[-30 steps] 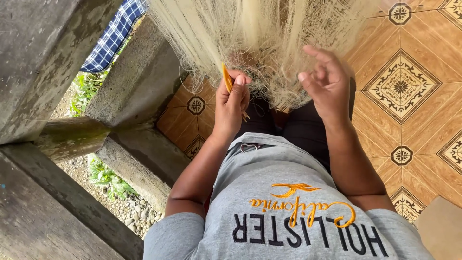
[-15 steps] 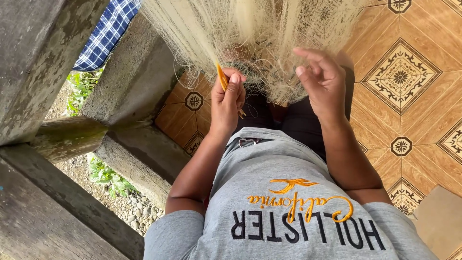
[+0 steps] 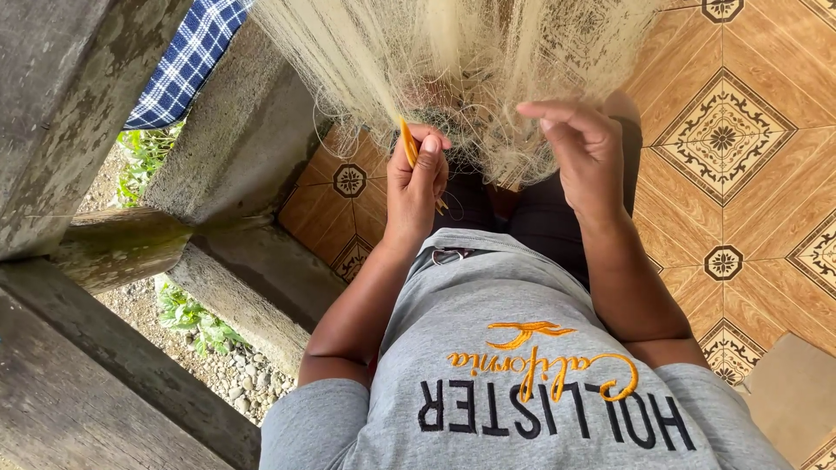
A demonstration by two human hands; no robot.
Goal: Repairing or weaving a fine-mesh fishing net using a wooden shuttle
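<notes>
Hanging from above the lap, a pale cream fishing net [image 3: 453,61] spreads in fine bunched mesh across the top of the view, its lower fringe reaching both hands. The left hand [image 3: 416,178] is closed around a slim orange netting needle [image 3: 407,144], thumb pressed along it, the tip pointing up into the mesh. The right hand [image 3: 579,152] sits just beside it, fingers curled with their tips in the net strands; whether they pinch a strand cannot be told. Below, a grey printed shirt [image 3: 522,365] fills the foreground. Patterned brown floor tiles [image 3: 740,157] lie to the right, weathered concrete railing [image 3: 235,148] to the left, a blue checked cloth [image 3: 187,61] draped over it
</notes>
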